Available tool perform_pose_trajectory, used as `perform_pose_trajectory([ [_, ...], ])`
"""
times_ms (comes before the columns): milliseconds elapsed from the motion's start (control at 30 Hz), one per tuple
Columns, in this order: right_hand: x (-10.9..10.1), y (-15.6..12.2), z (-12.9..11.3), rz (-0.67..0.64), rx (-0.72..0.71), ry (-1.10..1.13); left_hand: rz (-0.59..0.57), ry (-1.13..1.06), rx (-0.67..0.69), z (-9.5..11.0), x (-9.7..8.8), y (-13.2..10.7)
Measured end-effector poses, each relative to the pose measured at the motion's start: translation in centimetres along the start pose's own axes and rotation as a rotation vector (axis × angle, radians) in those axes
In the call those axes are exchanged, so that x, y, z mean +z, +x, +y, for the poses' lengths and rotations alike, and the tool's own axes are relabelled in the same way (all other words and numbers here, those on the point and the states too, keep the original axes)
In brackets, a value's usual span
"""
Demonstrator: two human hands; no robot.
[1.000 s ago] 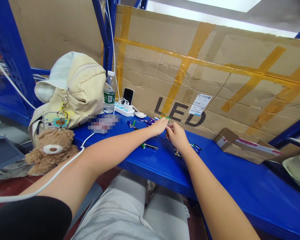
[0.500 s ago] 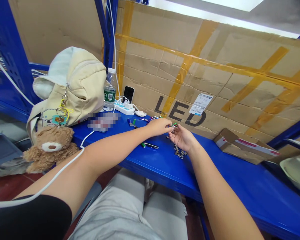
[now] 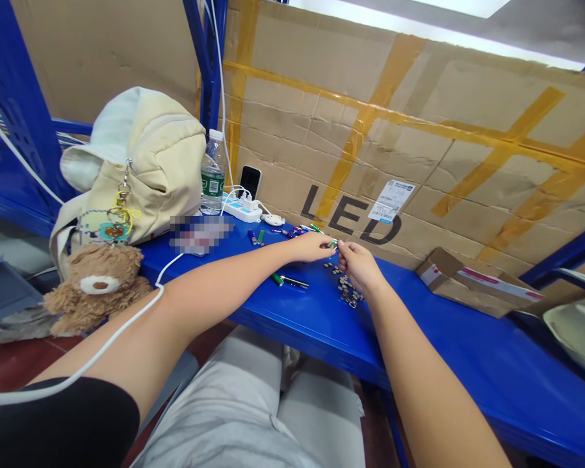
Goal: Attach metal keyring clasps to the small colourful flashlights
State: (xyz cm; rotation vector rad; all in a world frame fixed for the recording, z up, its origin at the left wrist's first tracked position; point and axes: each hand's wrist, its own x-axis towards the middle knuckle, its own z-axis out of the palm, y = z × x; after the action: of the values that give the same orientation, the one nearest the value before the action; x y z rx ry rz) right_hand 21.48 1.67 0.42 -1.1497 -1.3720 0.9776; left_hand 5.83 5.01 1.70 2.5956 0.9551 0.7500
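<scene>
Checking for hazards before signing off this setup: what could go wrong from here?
1. The green piece at the left hand's fingertips is small; it could slip.
2. The right hand is close beside loose small pieces; brushing them might scatter them.
3. The white cable crosses in front of the left forearm; a quick arm move might snag it.

Small green part [image 3: 332,245]: slender, pale toward right end. Position: over blue bench [image 3: 302,318], between left hand [image 3: 312,247] and right hand [image 3: 358,263]. Left end enclosed by left fingers; right end at right fingers. Full length hidden.
</scene>
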Motion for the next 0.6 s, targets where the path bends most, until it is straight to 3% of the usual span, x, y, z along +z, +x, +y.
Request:
perform_pose_trajectory([
  [267, 0.2, -0.3, -0.2, -0.033, 0.02, 0.074, -0.163, -0.159, -0.09, -0.2, -0.8, -0.2],
  [367, 0.1, -0.2, -0.4, -0.025, 0.016, 0.09, -0.168, -0.192, -0.106, 0.0, -1.0, -0.4],
  [500, -1.0, 0.1, -0.9, 0.079, 0.028, 0.117, -0.145, -0.148, -0.128, -0.2, -0.8, -0.4],
  [600, -2.7, 0.6, -1.1, 0.174, 0.122, 0.188, -0.153, -0.087, -0.141, -0.7, -0.7, -0.4],
])
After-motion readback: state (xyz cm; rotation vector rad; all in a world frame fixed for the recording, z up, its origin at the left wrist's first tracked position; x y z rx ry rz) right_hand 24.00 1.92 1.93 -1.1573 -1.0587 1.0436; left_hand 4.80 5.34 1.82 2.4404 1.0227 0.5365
